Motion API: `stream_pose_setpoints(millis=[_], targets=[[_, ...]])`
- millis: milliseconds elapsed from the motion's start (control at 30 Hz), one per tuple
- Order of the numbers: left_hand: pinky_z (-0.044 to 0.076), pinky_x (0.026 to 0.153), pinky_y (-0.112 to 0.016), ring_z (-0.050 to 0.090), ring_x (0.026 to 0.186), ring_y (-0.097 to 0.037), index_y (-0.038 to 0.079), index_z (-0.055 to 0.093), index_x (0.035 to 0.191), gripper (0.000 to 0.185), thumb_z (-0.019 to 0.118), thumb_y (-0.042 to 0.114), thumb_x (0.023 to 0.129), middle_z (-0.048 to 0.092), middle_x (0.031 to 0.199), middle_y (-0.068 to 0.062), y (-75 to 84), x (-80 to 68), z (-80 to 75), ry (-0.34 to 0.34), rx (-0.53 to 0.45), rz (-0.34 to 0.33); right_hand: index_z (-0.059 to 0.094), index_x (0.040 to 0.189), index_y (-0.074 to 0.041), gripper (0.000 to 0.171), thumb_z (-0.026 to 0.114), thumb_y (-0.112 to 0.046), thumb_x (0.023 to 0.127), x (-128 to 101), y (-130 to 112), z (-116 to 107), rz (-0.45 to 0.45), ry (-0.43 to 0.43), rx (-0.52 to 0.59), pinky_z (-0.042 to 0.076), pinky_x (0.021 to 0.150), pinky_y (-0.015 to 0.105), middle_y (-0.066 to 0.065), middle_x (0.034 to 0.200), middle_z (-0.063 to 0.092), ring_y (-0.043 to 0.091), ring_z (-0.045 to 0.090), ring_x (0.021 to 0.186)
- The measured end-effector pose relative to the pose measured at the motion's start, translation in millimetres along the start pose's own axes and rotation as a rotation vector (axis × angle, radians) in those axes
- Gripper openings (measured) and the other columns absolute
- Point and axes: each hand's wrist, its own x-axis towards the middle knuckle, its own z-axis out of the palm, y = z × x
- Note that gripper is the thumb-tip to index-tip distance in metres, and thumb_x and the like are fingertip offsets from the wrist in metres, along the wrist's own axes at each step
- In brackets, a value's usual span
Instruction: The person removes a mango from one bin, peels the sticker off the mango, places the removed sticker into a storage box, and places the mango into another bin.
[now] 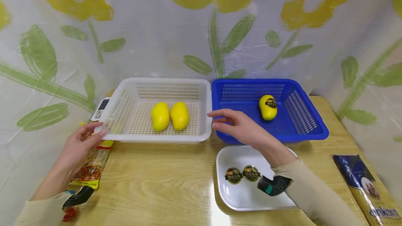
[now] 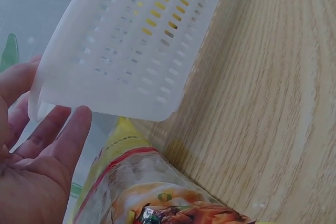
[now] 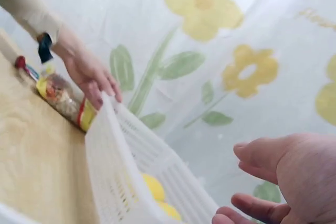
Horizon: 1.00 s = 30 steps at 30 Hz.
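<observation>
A white slotted plastic basket (image 1: 157, 137) holds two yellow mangoes, a left one (image 1: 160, 117) and a right one (image 1: 179, 116). My left hand (image 1: 76, 149) grips its front left corner, with the rim between thumb and fingers; the left wrist view shows the fingers (image 2: 73, 135) below the rim. By the basket's right end hovers my right hand (image 1: 237, 125), fingers loosely bent and holding nothing; whether a fingertip touches the rim, I cannot tell. Beyond that hand, a blue basket (image 1: 273, 137) contains one mango (image 1: 268, 112) bearing a black-and-gold sticker (image 1: 271, 103).
In front of the blue basket lies a white tray (image 1: 245, 198) with two round stickers (image 1: 242, 174). A food packet (image 1: 91, 170) is under my left forearm. Behind the white basket's left end shows a white device (image 1: 101, 106). A blue-and-gold packet (image 1: 364, 187) lies far right.
</observation>
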Motion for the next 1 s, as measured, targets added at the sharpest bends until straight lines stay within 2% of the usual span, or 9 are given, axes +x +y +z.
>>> stream_pose_setpoints(millis=[133, 300, 433, 567, 633, 667, 800, 867, 1000], targets=[[0.053, 0.078, -0.015, 0.055, 0.097, 0.005, 0.014, 0.05, 0.135, 0.045, 0.066, 0.024, 0.095, 0.019, 0.153, -0.014, -0.8, -2.4, -2.6, 0.016, 0.043, -0.005, 0.056, 0.136, -0.015, 0.039, 0.06, -0.026, 0.099, -50.3, 17.5, -11.0, 0.025, 0.053, 0.095, 0.049, 0.096, 0.034, 0.009, 0.136, 0.056, 0.027, 0.055, 0.122], [0.053, 0.075, -0.014, 0.054, 0.094, 0.003, 0.018, 0.051, 0.133, 0.04, 0.064, 0.027, 0.096, 0.037, 0.139, -0.008, 2.4, -4.7, -5.7, 0.015, 0.176, 0.022, 0.054, 0.135, -0.004, 0.037, 0.057, -0.014, 0.1, -99.6, 49.1, -38.2, -0.024, 0.279, 0.174, 0.052, 0.091, 0.025, 0.004, 0.127, 0.062, 0.021, 0.061, 0.114], [0.051, 0.071, -0.016, 0.055, 0.094, 0.005, 0.016, 0.049, 0.136, 0.043, 0.058, 0.034, 0.099, 0.045, 0.131, -0.002, 10.0, -5.5, -6.1, 0.044, 0.366, 0.067, 0.051, 0.135, 0.002, 0.035, 0.053, -0.005, 0.1, -131.8, 80.5, -70.4, -0.069, 0.477, 0.333, 0.05, 0.09, 0.018, 0.0, 0.126, 0.059, 0.009, 0.061, 0.111], [0.044, 0.07, -0.01, 0.049, 0.103, 0.009, 0.02, 0.047, 0.139, 0.051, 0.055, 0.048, 0.097, 0.052, 0.132, -0.001, 27.1, -5.1, -4.0, 0.149, 0.535, 0.074, 0.054, 0.137, -0.01, 0.041, 0.061, -0.019, 0.098, -156.7, 109.0, -99.4, 0.109, 0.734, 0.348, 0.043, 0.088, 0.01, -0.008, 0.119, 0.056, 0.001, 0.059, 0.102], [0.043, 0.07, -0.008, 0.047, 0.105, 0.011, 0.023, 0.048, 0.139, 0.051, 0.055, 0.049, 0.096, 0.051, 0.139, -0.008, 39.5, -4.0, -0.5, 0.193, 0.545, 0.08, 0.053, 0.14, -0.019, 0.047, 0.064, -0.028, 0.095, -163.1, 120.4, -109.2, 0.235, 0.826, 0.301, 0.037, 0.102, 0.024, -0.011, 0.122, 0.054, -0.002, 0.055, 0.099], [0.043, 0.069, -0.007, 0.048, 0.106, 0.011, 0.024, 0.048, 0.139, 0.051, 0.056, 0.049, 0.096, 0.051, 0.14, -0.008, 46.1, -3.3, 1.9, 0.206, 0.544, 0.093, 0.052, 0.141, -0.023, 0.05, 0.066, -0.032, 0.094, -165.0, 125.2, -113.1, 0.291, 0.857, 0.265, 0.038, 0.096, 0.025, -0.011, 0.125, 0.052, -0.002, 0.053, 0.098], [0.044, 0.07, -0.007, 0.05, 0.115, 0.006, 0.025, 0.047, 0.141, 0.052, 0.055, 0.049, 0.096, 0.045, 0.148, -0.006, 75.8, 1.0, 19.3, 0.193, 0.537, 0.149, 0.049, 0.144, -0.026, 0.055, 0.066, -0.033, 0.093, -166.2, 141.3, -121.2, 0.346, 0.882, 0.168, 0.04, 0.089, 0.02, -0.002, 0.14, 0.04, -0.002, 0.048, 0.1], [0.044, 0.074, -0.006, 0.047, 0.126, -0.002, 0.022, 0.047, 0.142, 0.052, 0.056, 0.046, 0.096, 0.045, 0.148, -0.002, 90.0, 3.8, 32.1, 0.156, 0.518, 0.194, 0.048, 0.145, -0.023, 0.055, 0.066, -0.031, 0.093, -165.9, 147.9, -123.7, 0.326, 0.872, 0.138, 0.038, 0.07, 0.01, 0.001, 0.143, 0.037, 0.0, 0.047, 0.103], [0.041, 0.083, -0.004, 0.043, 0.134, -0.013, 0.018, 0.049, 0.139, 0.049, 0.058, 0.041, 0.097, 0.047, 0.145, 0.003, 114.5, 9.1, 60.5, 0.076, 0.475, 0.271, 0.046, 0.146, -0.02, 0.057, 0.066, -0.028, 0.094, -165.8, 159.4, -129.6, 0.27, 0.833, 0.159, 0.042, 0.074, 0.004, 0.001, 0.14, 0.04, -0.002, 0.048, 0.104]])
